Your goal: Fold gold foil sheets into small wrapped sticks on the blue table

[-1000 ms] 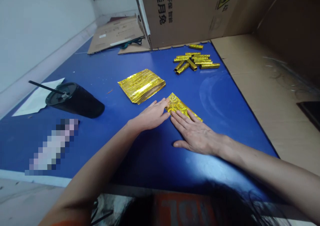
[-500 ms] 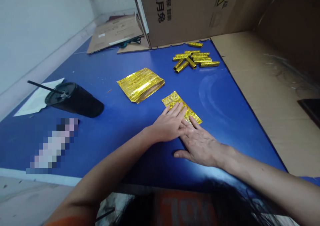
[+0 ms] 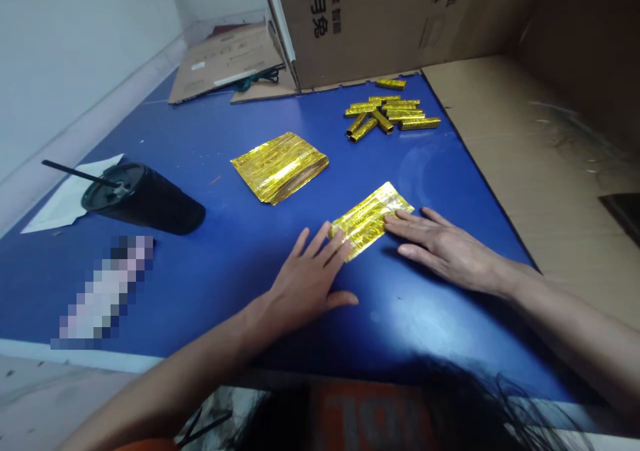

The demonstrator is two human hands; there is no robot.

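A sheet of shiny gold foil paper point(image 3: 369, 219) lies slantwise on the blue tabletop in front of me. My left hand point(image 3: 309, 274) is spread flat, its fingertips resting on the sheet's near left end. At the opposite end, my right hand point(image 3: 443, 241) touches the edge with stretched fingers, palm down. Beyond and to the left sits a stack of gold foil sheets point(image 3: 280, 166). Farther back on the right is a loose pile of several gold foil rolls point(image 3: 385, 112), some showing open ends.
On the left a black tumbler point(image 3: 150, 198) with a straw stands near a white paper point(image 3: 65, 204). A pixelated object point(image 3: 107, 291) lies nearer. Flattened cardboard point(image 3: 225, 61) and a large cardboard box point(image 3: 375, 24) line the back; more cardboard point(image 3: 495, 144) borders the right.
My hands have moved apart, the left one nearer and leftward, the right one rightward. The gold foil sheet between them has turned to a different slant and shows more of its surface.
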